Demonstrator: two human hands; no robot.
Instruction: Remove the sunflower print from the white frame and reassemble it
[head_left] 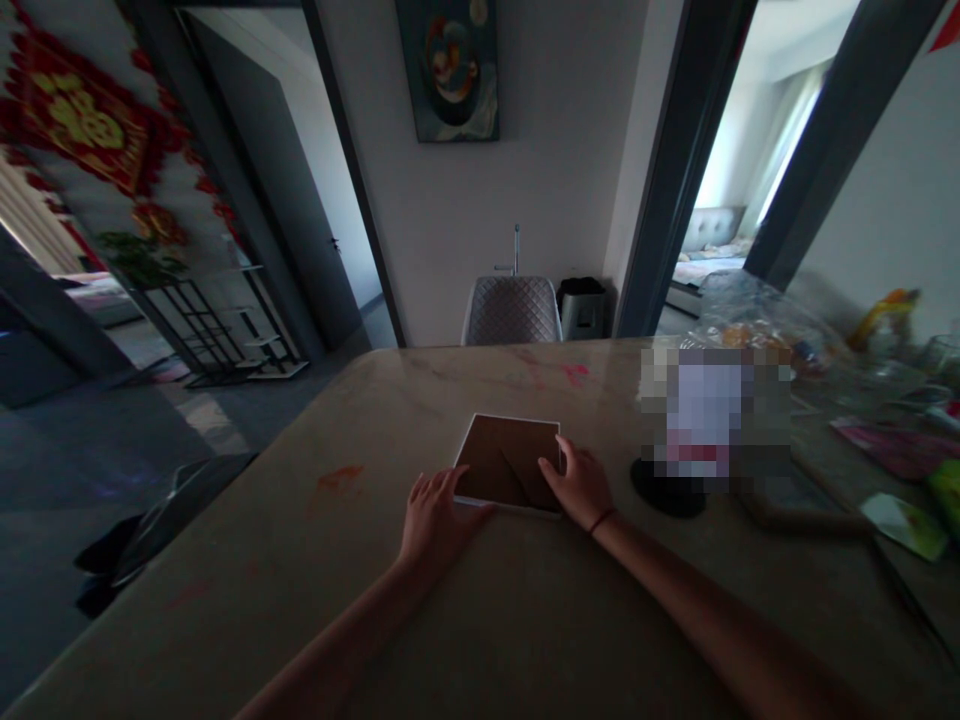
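Observation:
A flat, squarish picture frame (495, 455) lies on the table with its brown back up and a thin white rim round it. A dark slanting line crosses the brown back. My left hand (439, 515) grips its near left corner, the thumb along the near edge and the fingers at the left side. At the right edge, my right hand (581, 485) holds it, thumb over the brown back and fingers bent round the far right side. The frame's front faces down and is hidden.
The stone-topped table (375, 570) has reddish stains. On its right stand a blurred-out item on a black round base (667, 490), a tray (806, 500), a clear plastic bag (765, 310) and colourful packets (904, 525). A quilted chair (512, 310) stands beyond the far edge.

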